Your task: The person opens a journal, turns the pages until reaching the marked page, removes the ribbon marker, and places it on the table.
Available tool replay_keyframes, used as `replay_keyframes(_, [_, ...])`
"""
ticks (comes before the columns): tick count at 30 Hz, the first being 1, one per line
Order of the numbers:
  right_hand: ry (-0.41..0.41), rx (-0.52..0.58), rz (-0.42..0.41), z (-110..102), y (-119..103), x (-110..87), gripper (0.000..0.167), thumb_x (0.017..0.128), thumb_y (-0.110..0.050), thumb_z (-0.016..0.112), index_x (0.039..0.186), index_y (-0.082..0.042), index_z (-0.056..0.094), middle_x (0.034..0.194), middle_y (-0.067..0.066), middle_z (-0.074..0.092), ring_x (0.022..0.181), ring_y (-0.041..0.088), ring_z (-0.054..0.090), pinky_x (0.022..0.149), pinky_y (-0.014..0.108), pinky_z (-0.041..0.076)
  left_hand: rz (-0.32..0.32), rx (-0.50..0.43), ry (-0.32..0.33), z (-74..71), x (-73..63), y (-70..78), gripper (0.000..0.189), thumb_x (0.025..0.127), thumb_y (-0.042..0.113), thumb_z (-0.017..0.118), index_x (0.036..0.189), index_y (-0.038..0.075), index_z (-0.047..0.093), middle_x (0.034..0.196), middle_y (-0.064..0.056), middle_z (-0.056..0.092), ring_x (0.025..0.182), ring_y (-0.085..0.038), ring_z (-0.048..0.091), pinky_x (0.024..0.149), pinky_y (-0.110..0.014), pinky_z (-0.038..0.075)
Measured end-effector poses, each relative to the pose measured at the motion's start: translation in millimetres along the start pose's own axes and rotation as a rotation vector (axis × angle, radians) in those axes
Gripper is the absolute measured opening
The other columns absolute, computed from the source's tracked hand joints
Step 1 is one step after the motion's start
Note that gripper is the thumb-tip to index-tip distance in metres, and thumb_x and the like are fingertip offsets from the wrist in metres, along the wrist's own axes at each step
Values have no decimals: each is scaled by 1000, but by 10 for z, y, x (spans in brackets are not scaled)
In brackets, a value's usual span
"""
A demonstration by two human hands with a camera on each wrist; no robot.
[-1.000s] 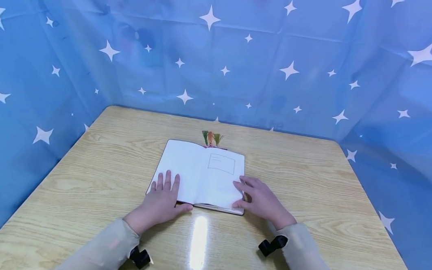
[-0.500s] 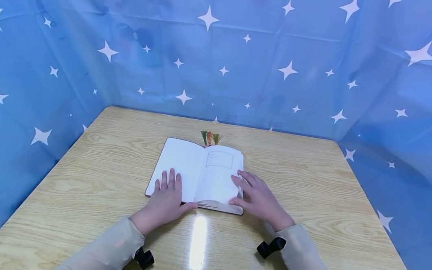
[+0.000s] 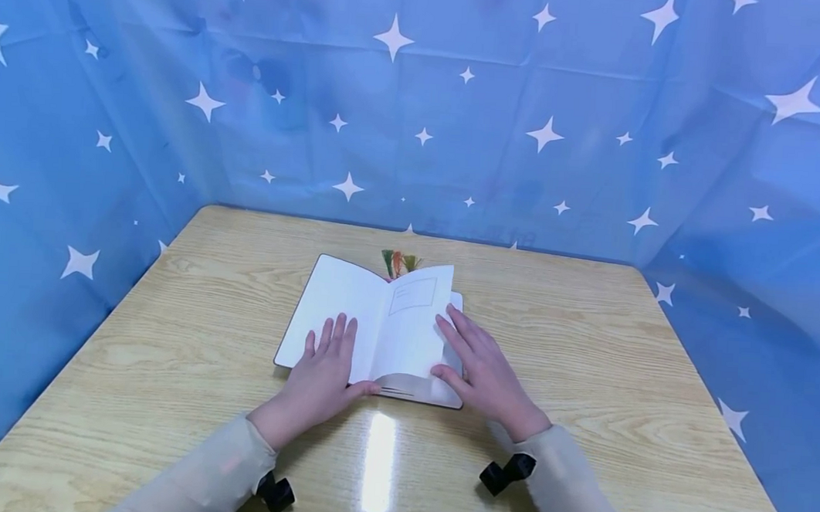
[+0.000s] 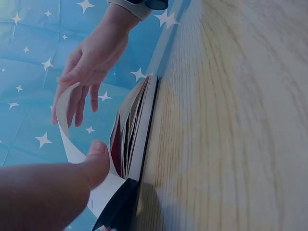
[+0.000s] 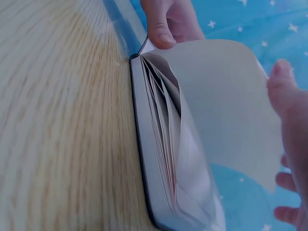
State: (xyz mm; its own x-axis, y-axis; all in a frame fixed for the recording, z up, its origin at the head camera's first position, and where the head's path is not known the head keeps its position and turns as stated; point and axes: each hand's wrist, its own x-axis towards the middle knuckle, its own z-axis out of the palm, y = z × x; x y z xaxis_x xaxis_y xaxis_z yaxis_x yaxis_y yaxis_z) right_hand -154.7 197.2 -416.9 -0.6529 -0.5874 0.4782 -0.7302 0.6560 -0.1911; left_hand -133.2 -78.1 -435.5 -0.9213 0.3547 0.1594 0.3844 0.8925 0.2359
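An open notebook with a dark cover lies on the table. Its right-hand page, printed with a small box near the top, is raised and curved away from the leaves below. My right hand pinches the outer edge of that page, thumb on one side and fingers on the other, as the right wrist view shows at the page. My left hand lies flat with fingers straight on the lower left page, its thumb near the spine at the bottom edge.
Green, orange and olive tassels stick out past the notebook's top edge. The wooden table reaches back to a blue curtain with white stars. Small black cameras sit at both wrists.
The right-hand page has risen from lying nearly flat and bends toward the left, with the right hand moving slightly up and left. The left hand has shifted a little right toward the spine.
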Motion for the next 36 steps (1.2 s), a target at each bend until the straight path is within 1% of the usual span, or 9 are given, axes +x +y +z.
replay_keyframes(4, [-4, 31, 19, -5, -29, 24, 70, 95, -56, 32, 146, -8, 28, 150, 13, 27, 136, 28, 27, 104, 51, 27, 75, -38, 55, -30, -7, -18, 101, 83, 63, 53, 147, -2, 10, 150, -25, 13, 136, -41, 16, 103, -62, 18])
replay_keyframes(10, [6, 67, 28, -16, -71, 48, 69, 96, -54, 29, 147, -7, 26, 151, 11, 26, 136, 27, 27, 105, 49, 26, 177, -27, 162, -63, -23, -55, 99, 85, 51, 61, 147, -2, 7, 151, -24, 13, 137, -37, 18, 102, -59, 24])
replay_keyframes(15, [21, 59, 12, 0, -78, 58, 68, 97, -52, 28, 147, -6, 24, 150, 11, 28, 136, 25, 27, 105, 49, 26, 253, -39, 246, -72, -42, -73, 100, 85, 41, 65, 147, -2, -1, 152, -26, 0, 139, -36, 9, 101, -58, 26])
replay_keyframes(18, [20, 62, 20, 5, -80, 55, 67, 98, -51, 29, 147, -6, 25, 149, 11, 29, 136, 25, 28, 105, 49, 26, 326, -57, 349, -66, -43, -91, 104, 82, 32, 67, 145, -3, -7, 149, -29, -12, 138, -41, 1, 101, -59, 24])
replay_keyframes(21, [16, 68, 40, 7, -78, 44, 65, 98, -50, 30, 146, -6, 28, 147, 11, 34, 134, 26, 31, 104, 48, 27, 408, -63, 498, -59, -26, -117, 109, 76, 23, 71, 143, -6, -10, 146, -30, -22, 135, -47, -5, 103, -60, 18])
replay_keyframes(25, [-8, 59, 76, 8, -64, 20, 62, 98, -48, 35, 145, -7, 31, 143, 11, 40, 130, 28, 37, 103, 48, 30, 442, 18, 641, -68, -15, -138, 118, 67, 20, 77, 144, -5, -10, 143, -28, -30, 133, -50, -12, 104, -62, 9])
replay_keyframes(28, [-35, 55, 99, 8, -53, 5, 59, 97, -43, 42, 144, -6, 34, 141, 11, 42, 128, 29, 39, 102, 48, 31, 402, 109, 649, -105, -28, -138, 124, 61, 24, 82, 146, -2, -4, 141, -29, -33, 131, -48, -21, 102, -66, 3])
replay_keyframes(31, [-73, 46, 122, 17, -42, -16, 58, 95, -39, 50, 141, -6, 39, 140, 11, 45, 127, 30, 41, 101, 48, 33, 351, 155, 609, -151, -50, -133, 122, 57, 26, 86, 146, 0, 8, 141, -30, -32, 130, -45, -26, 98, -69, -6])
replay_keyframes(36, [-152, 36, 142, 52, -21, -67, 56, 91, -38, 58, 137, -7, 47, 138, 11, 47, 126, 32, 42, 100, 51, 33, 286, 189, 447, -212, -82, -162, 111, 63, 33, 84, 146, 1, 17, 144, -32, -24, 131, -48, -22, 94, -69, -15])
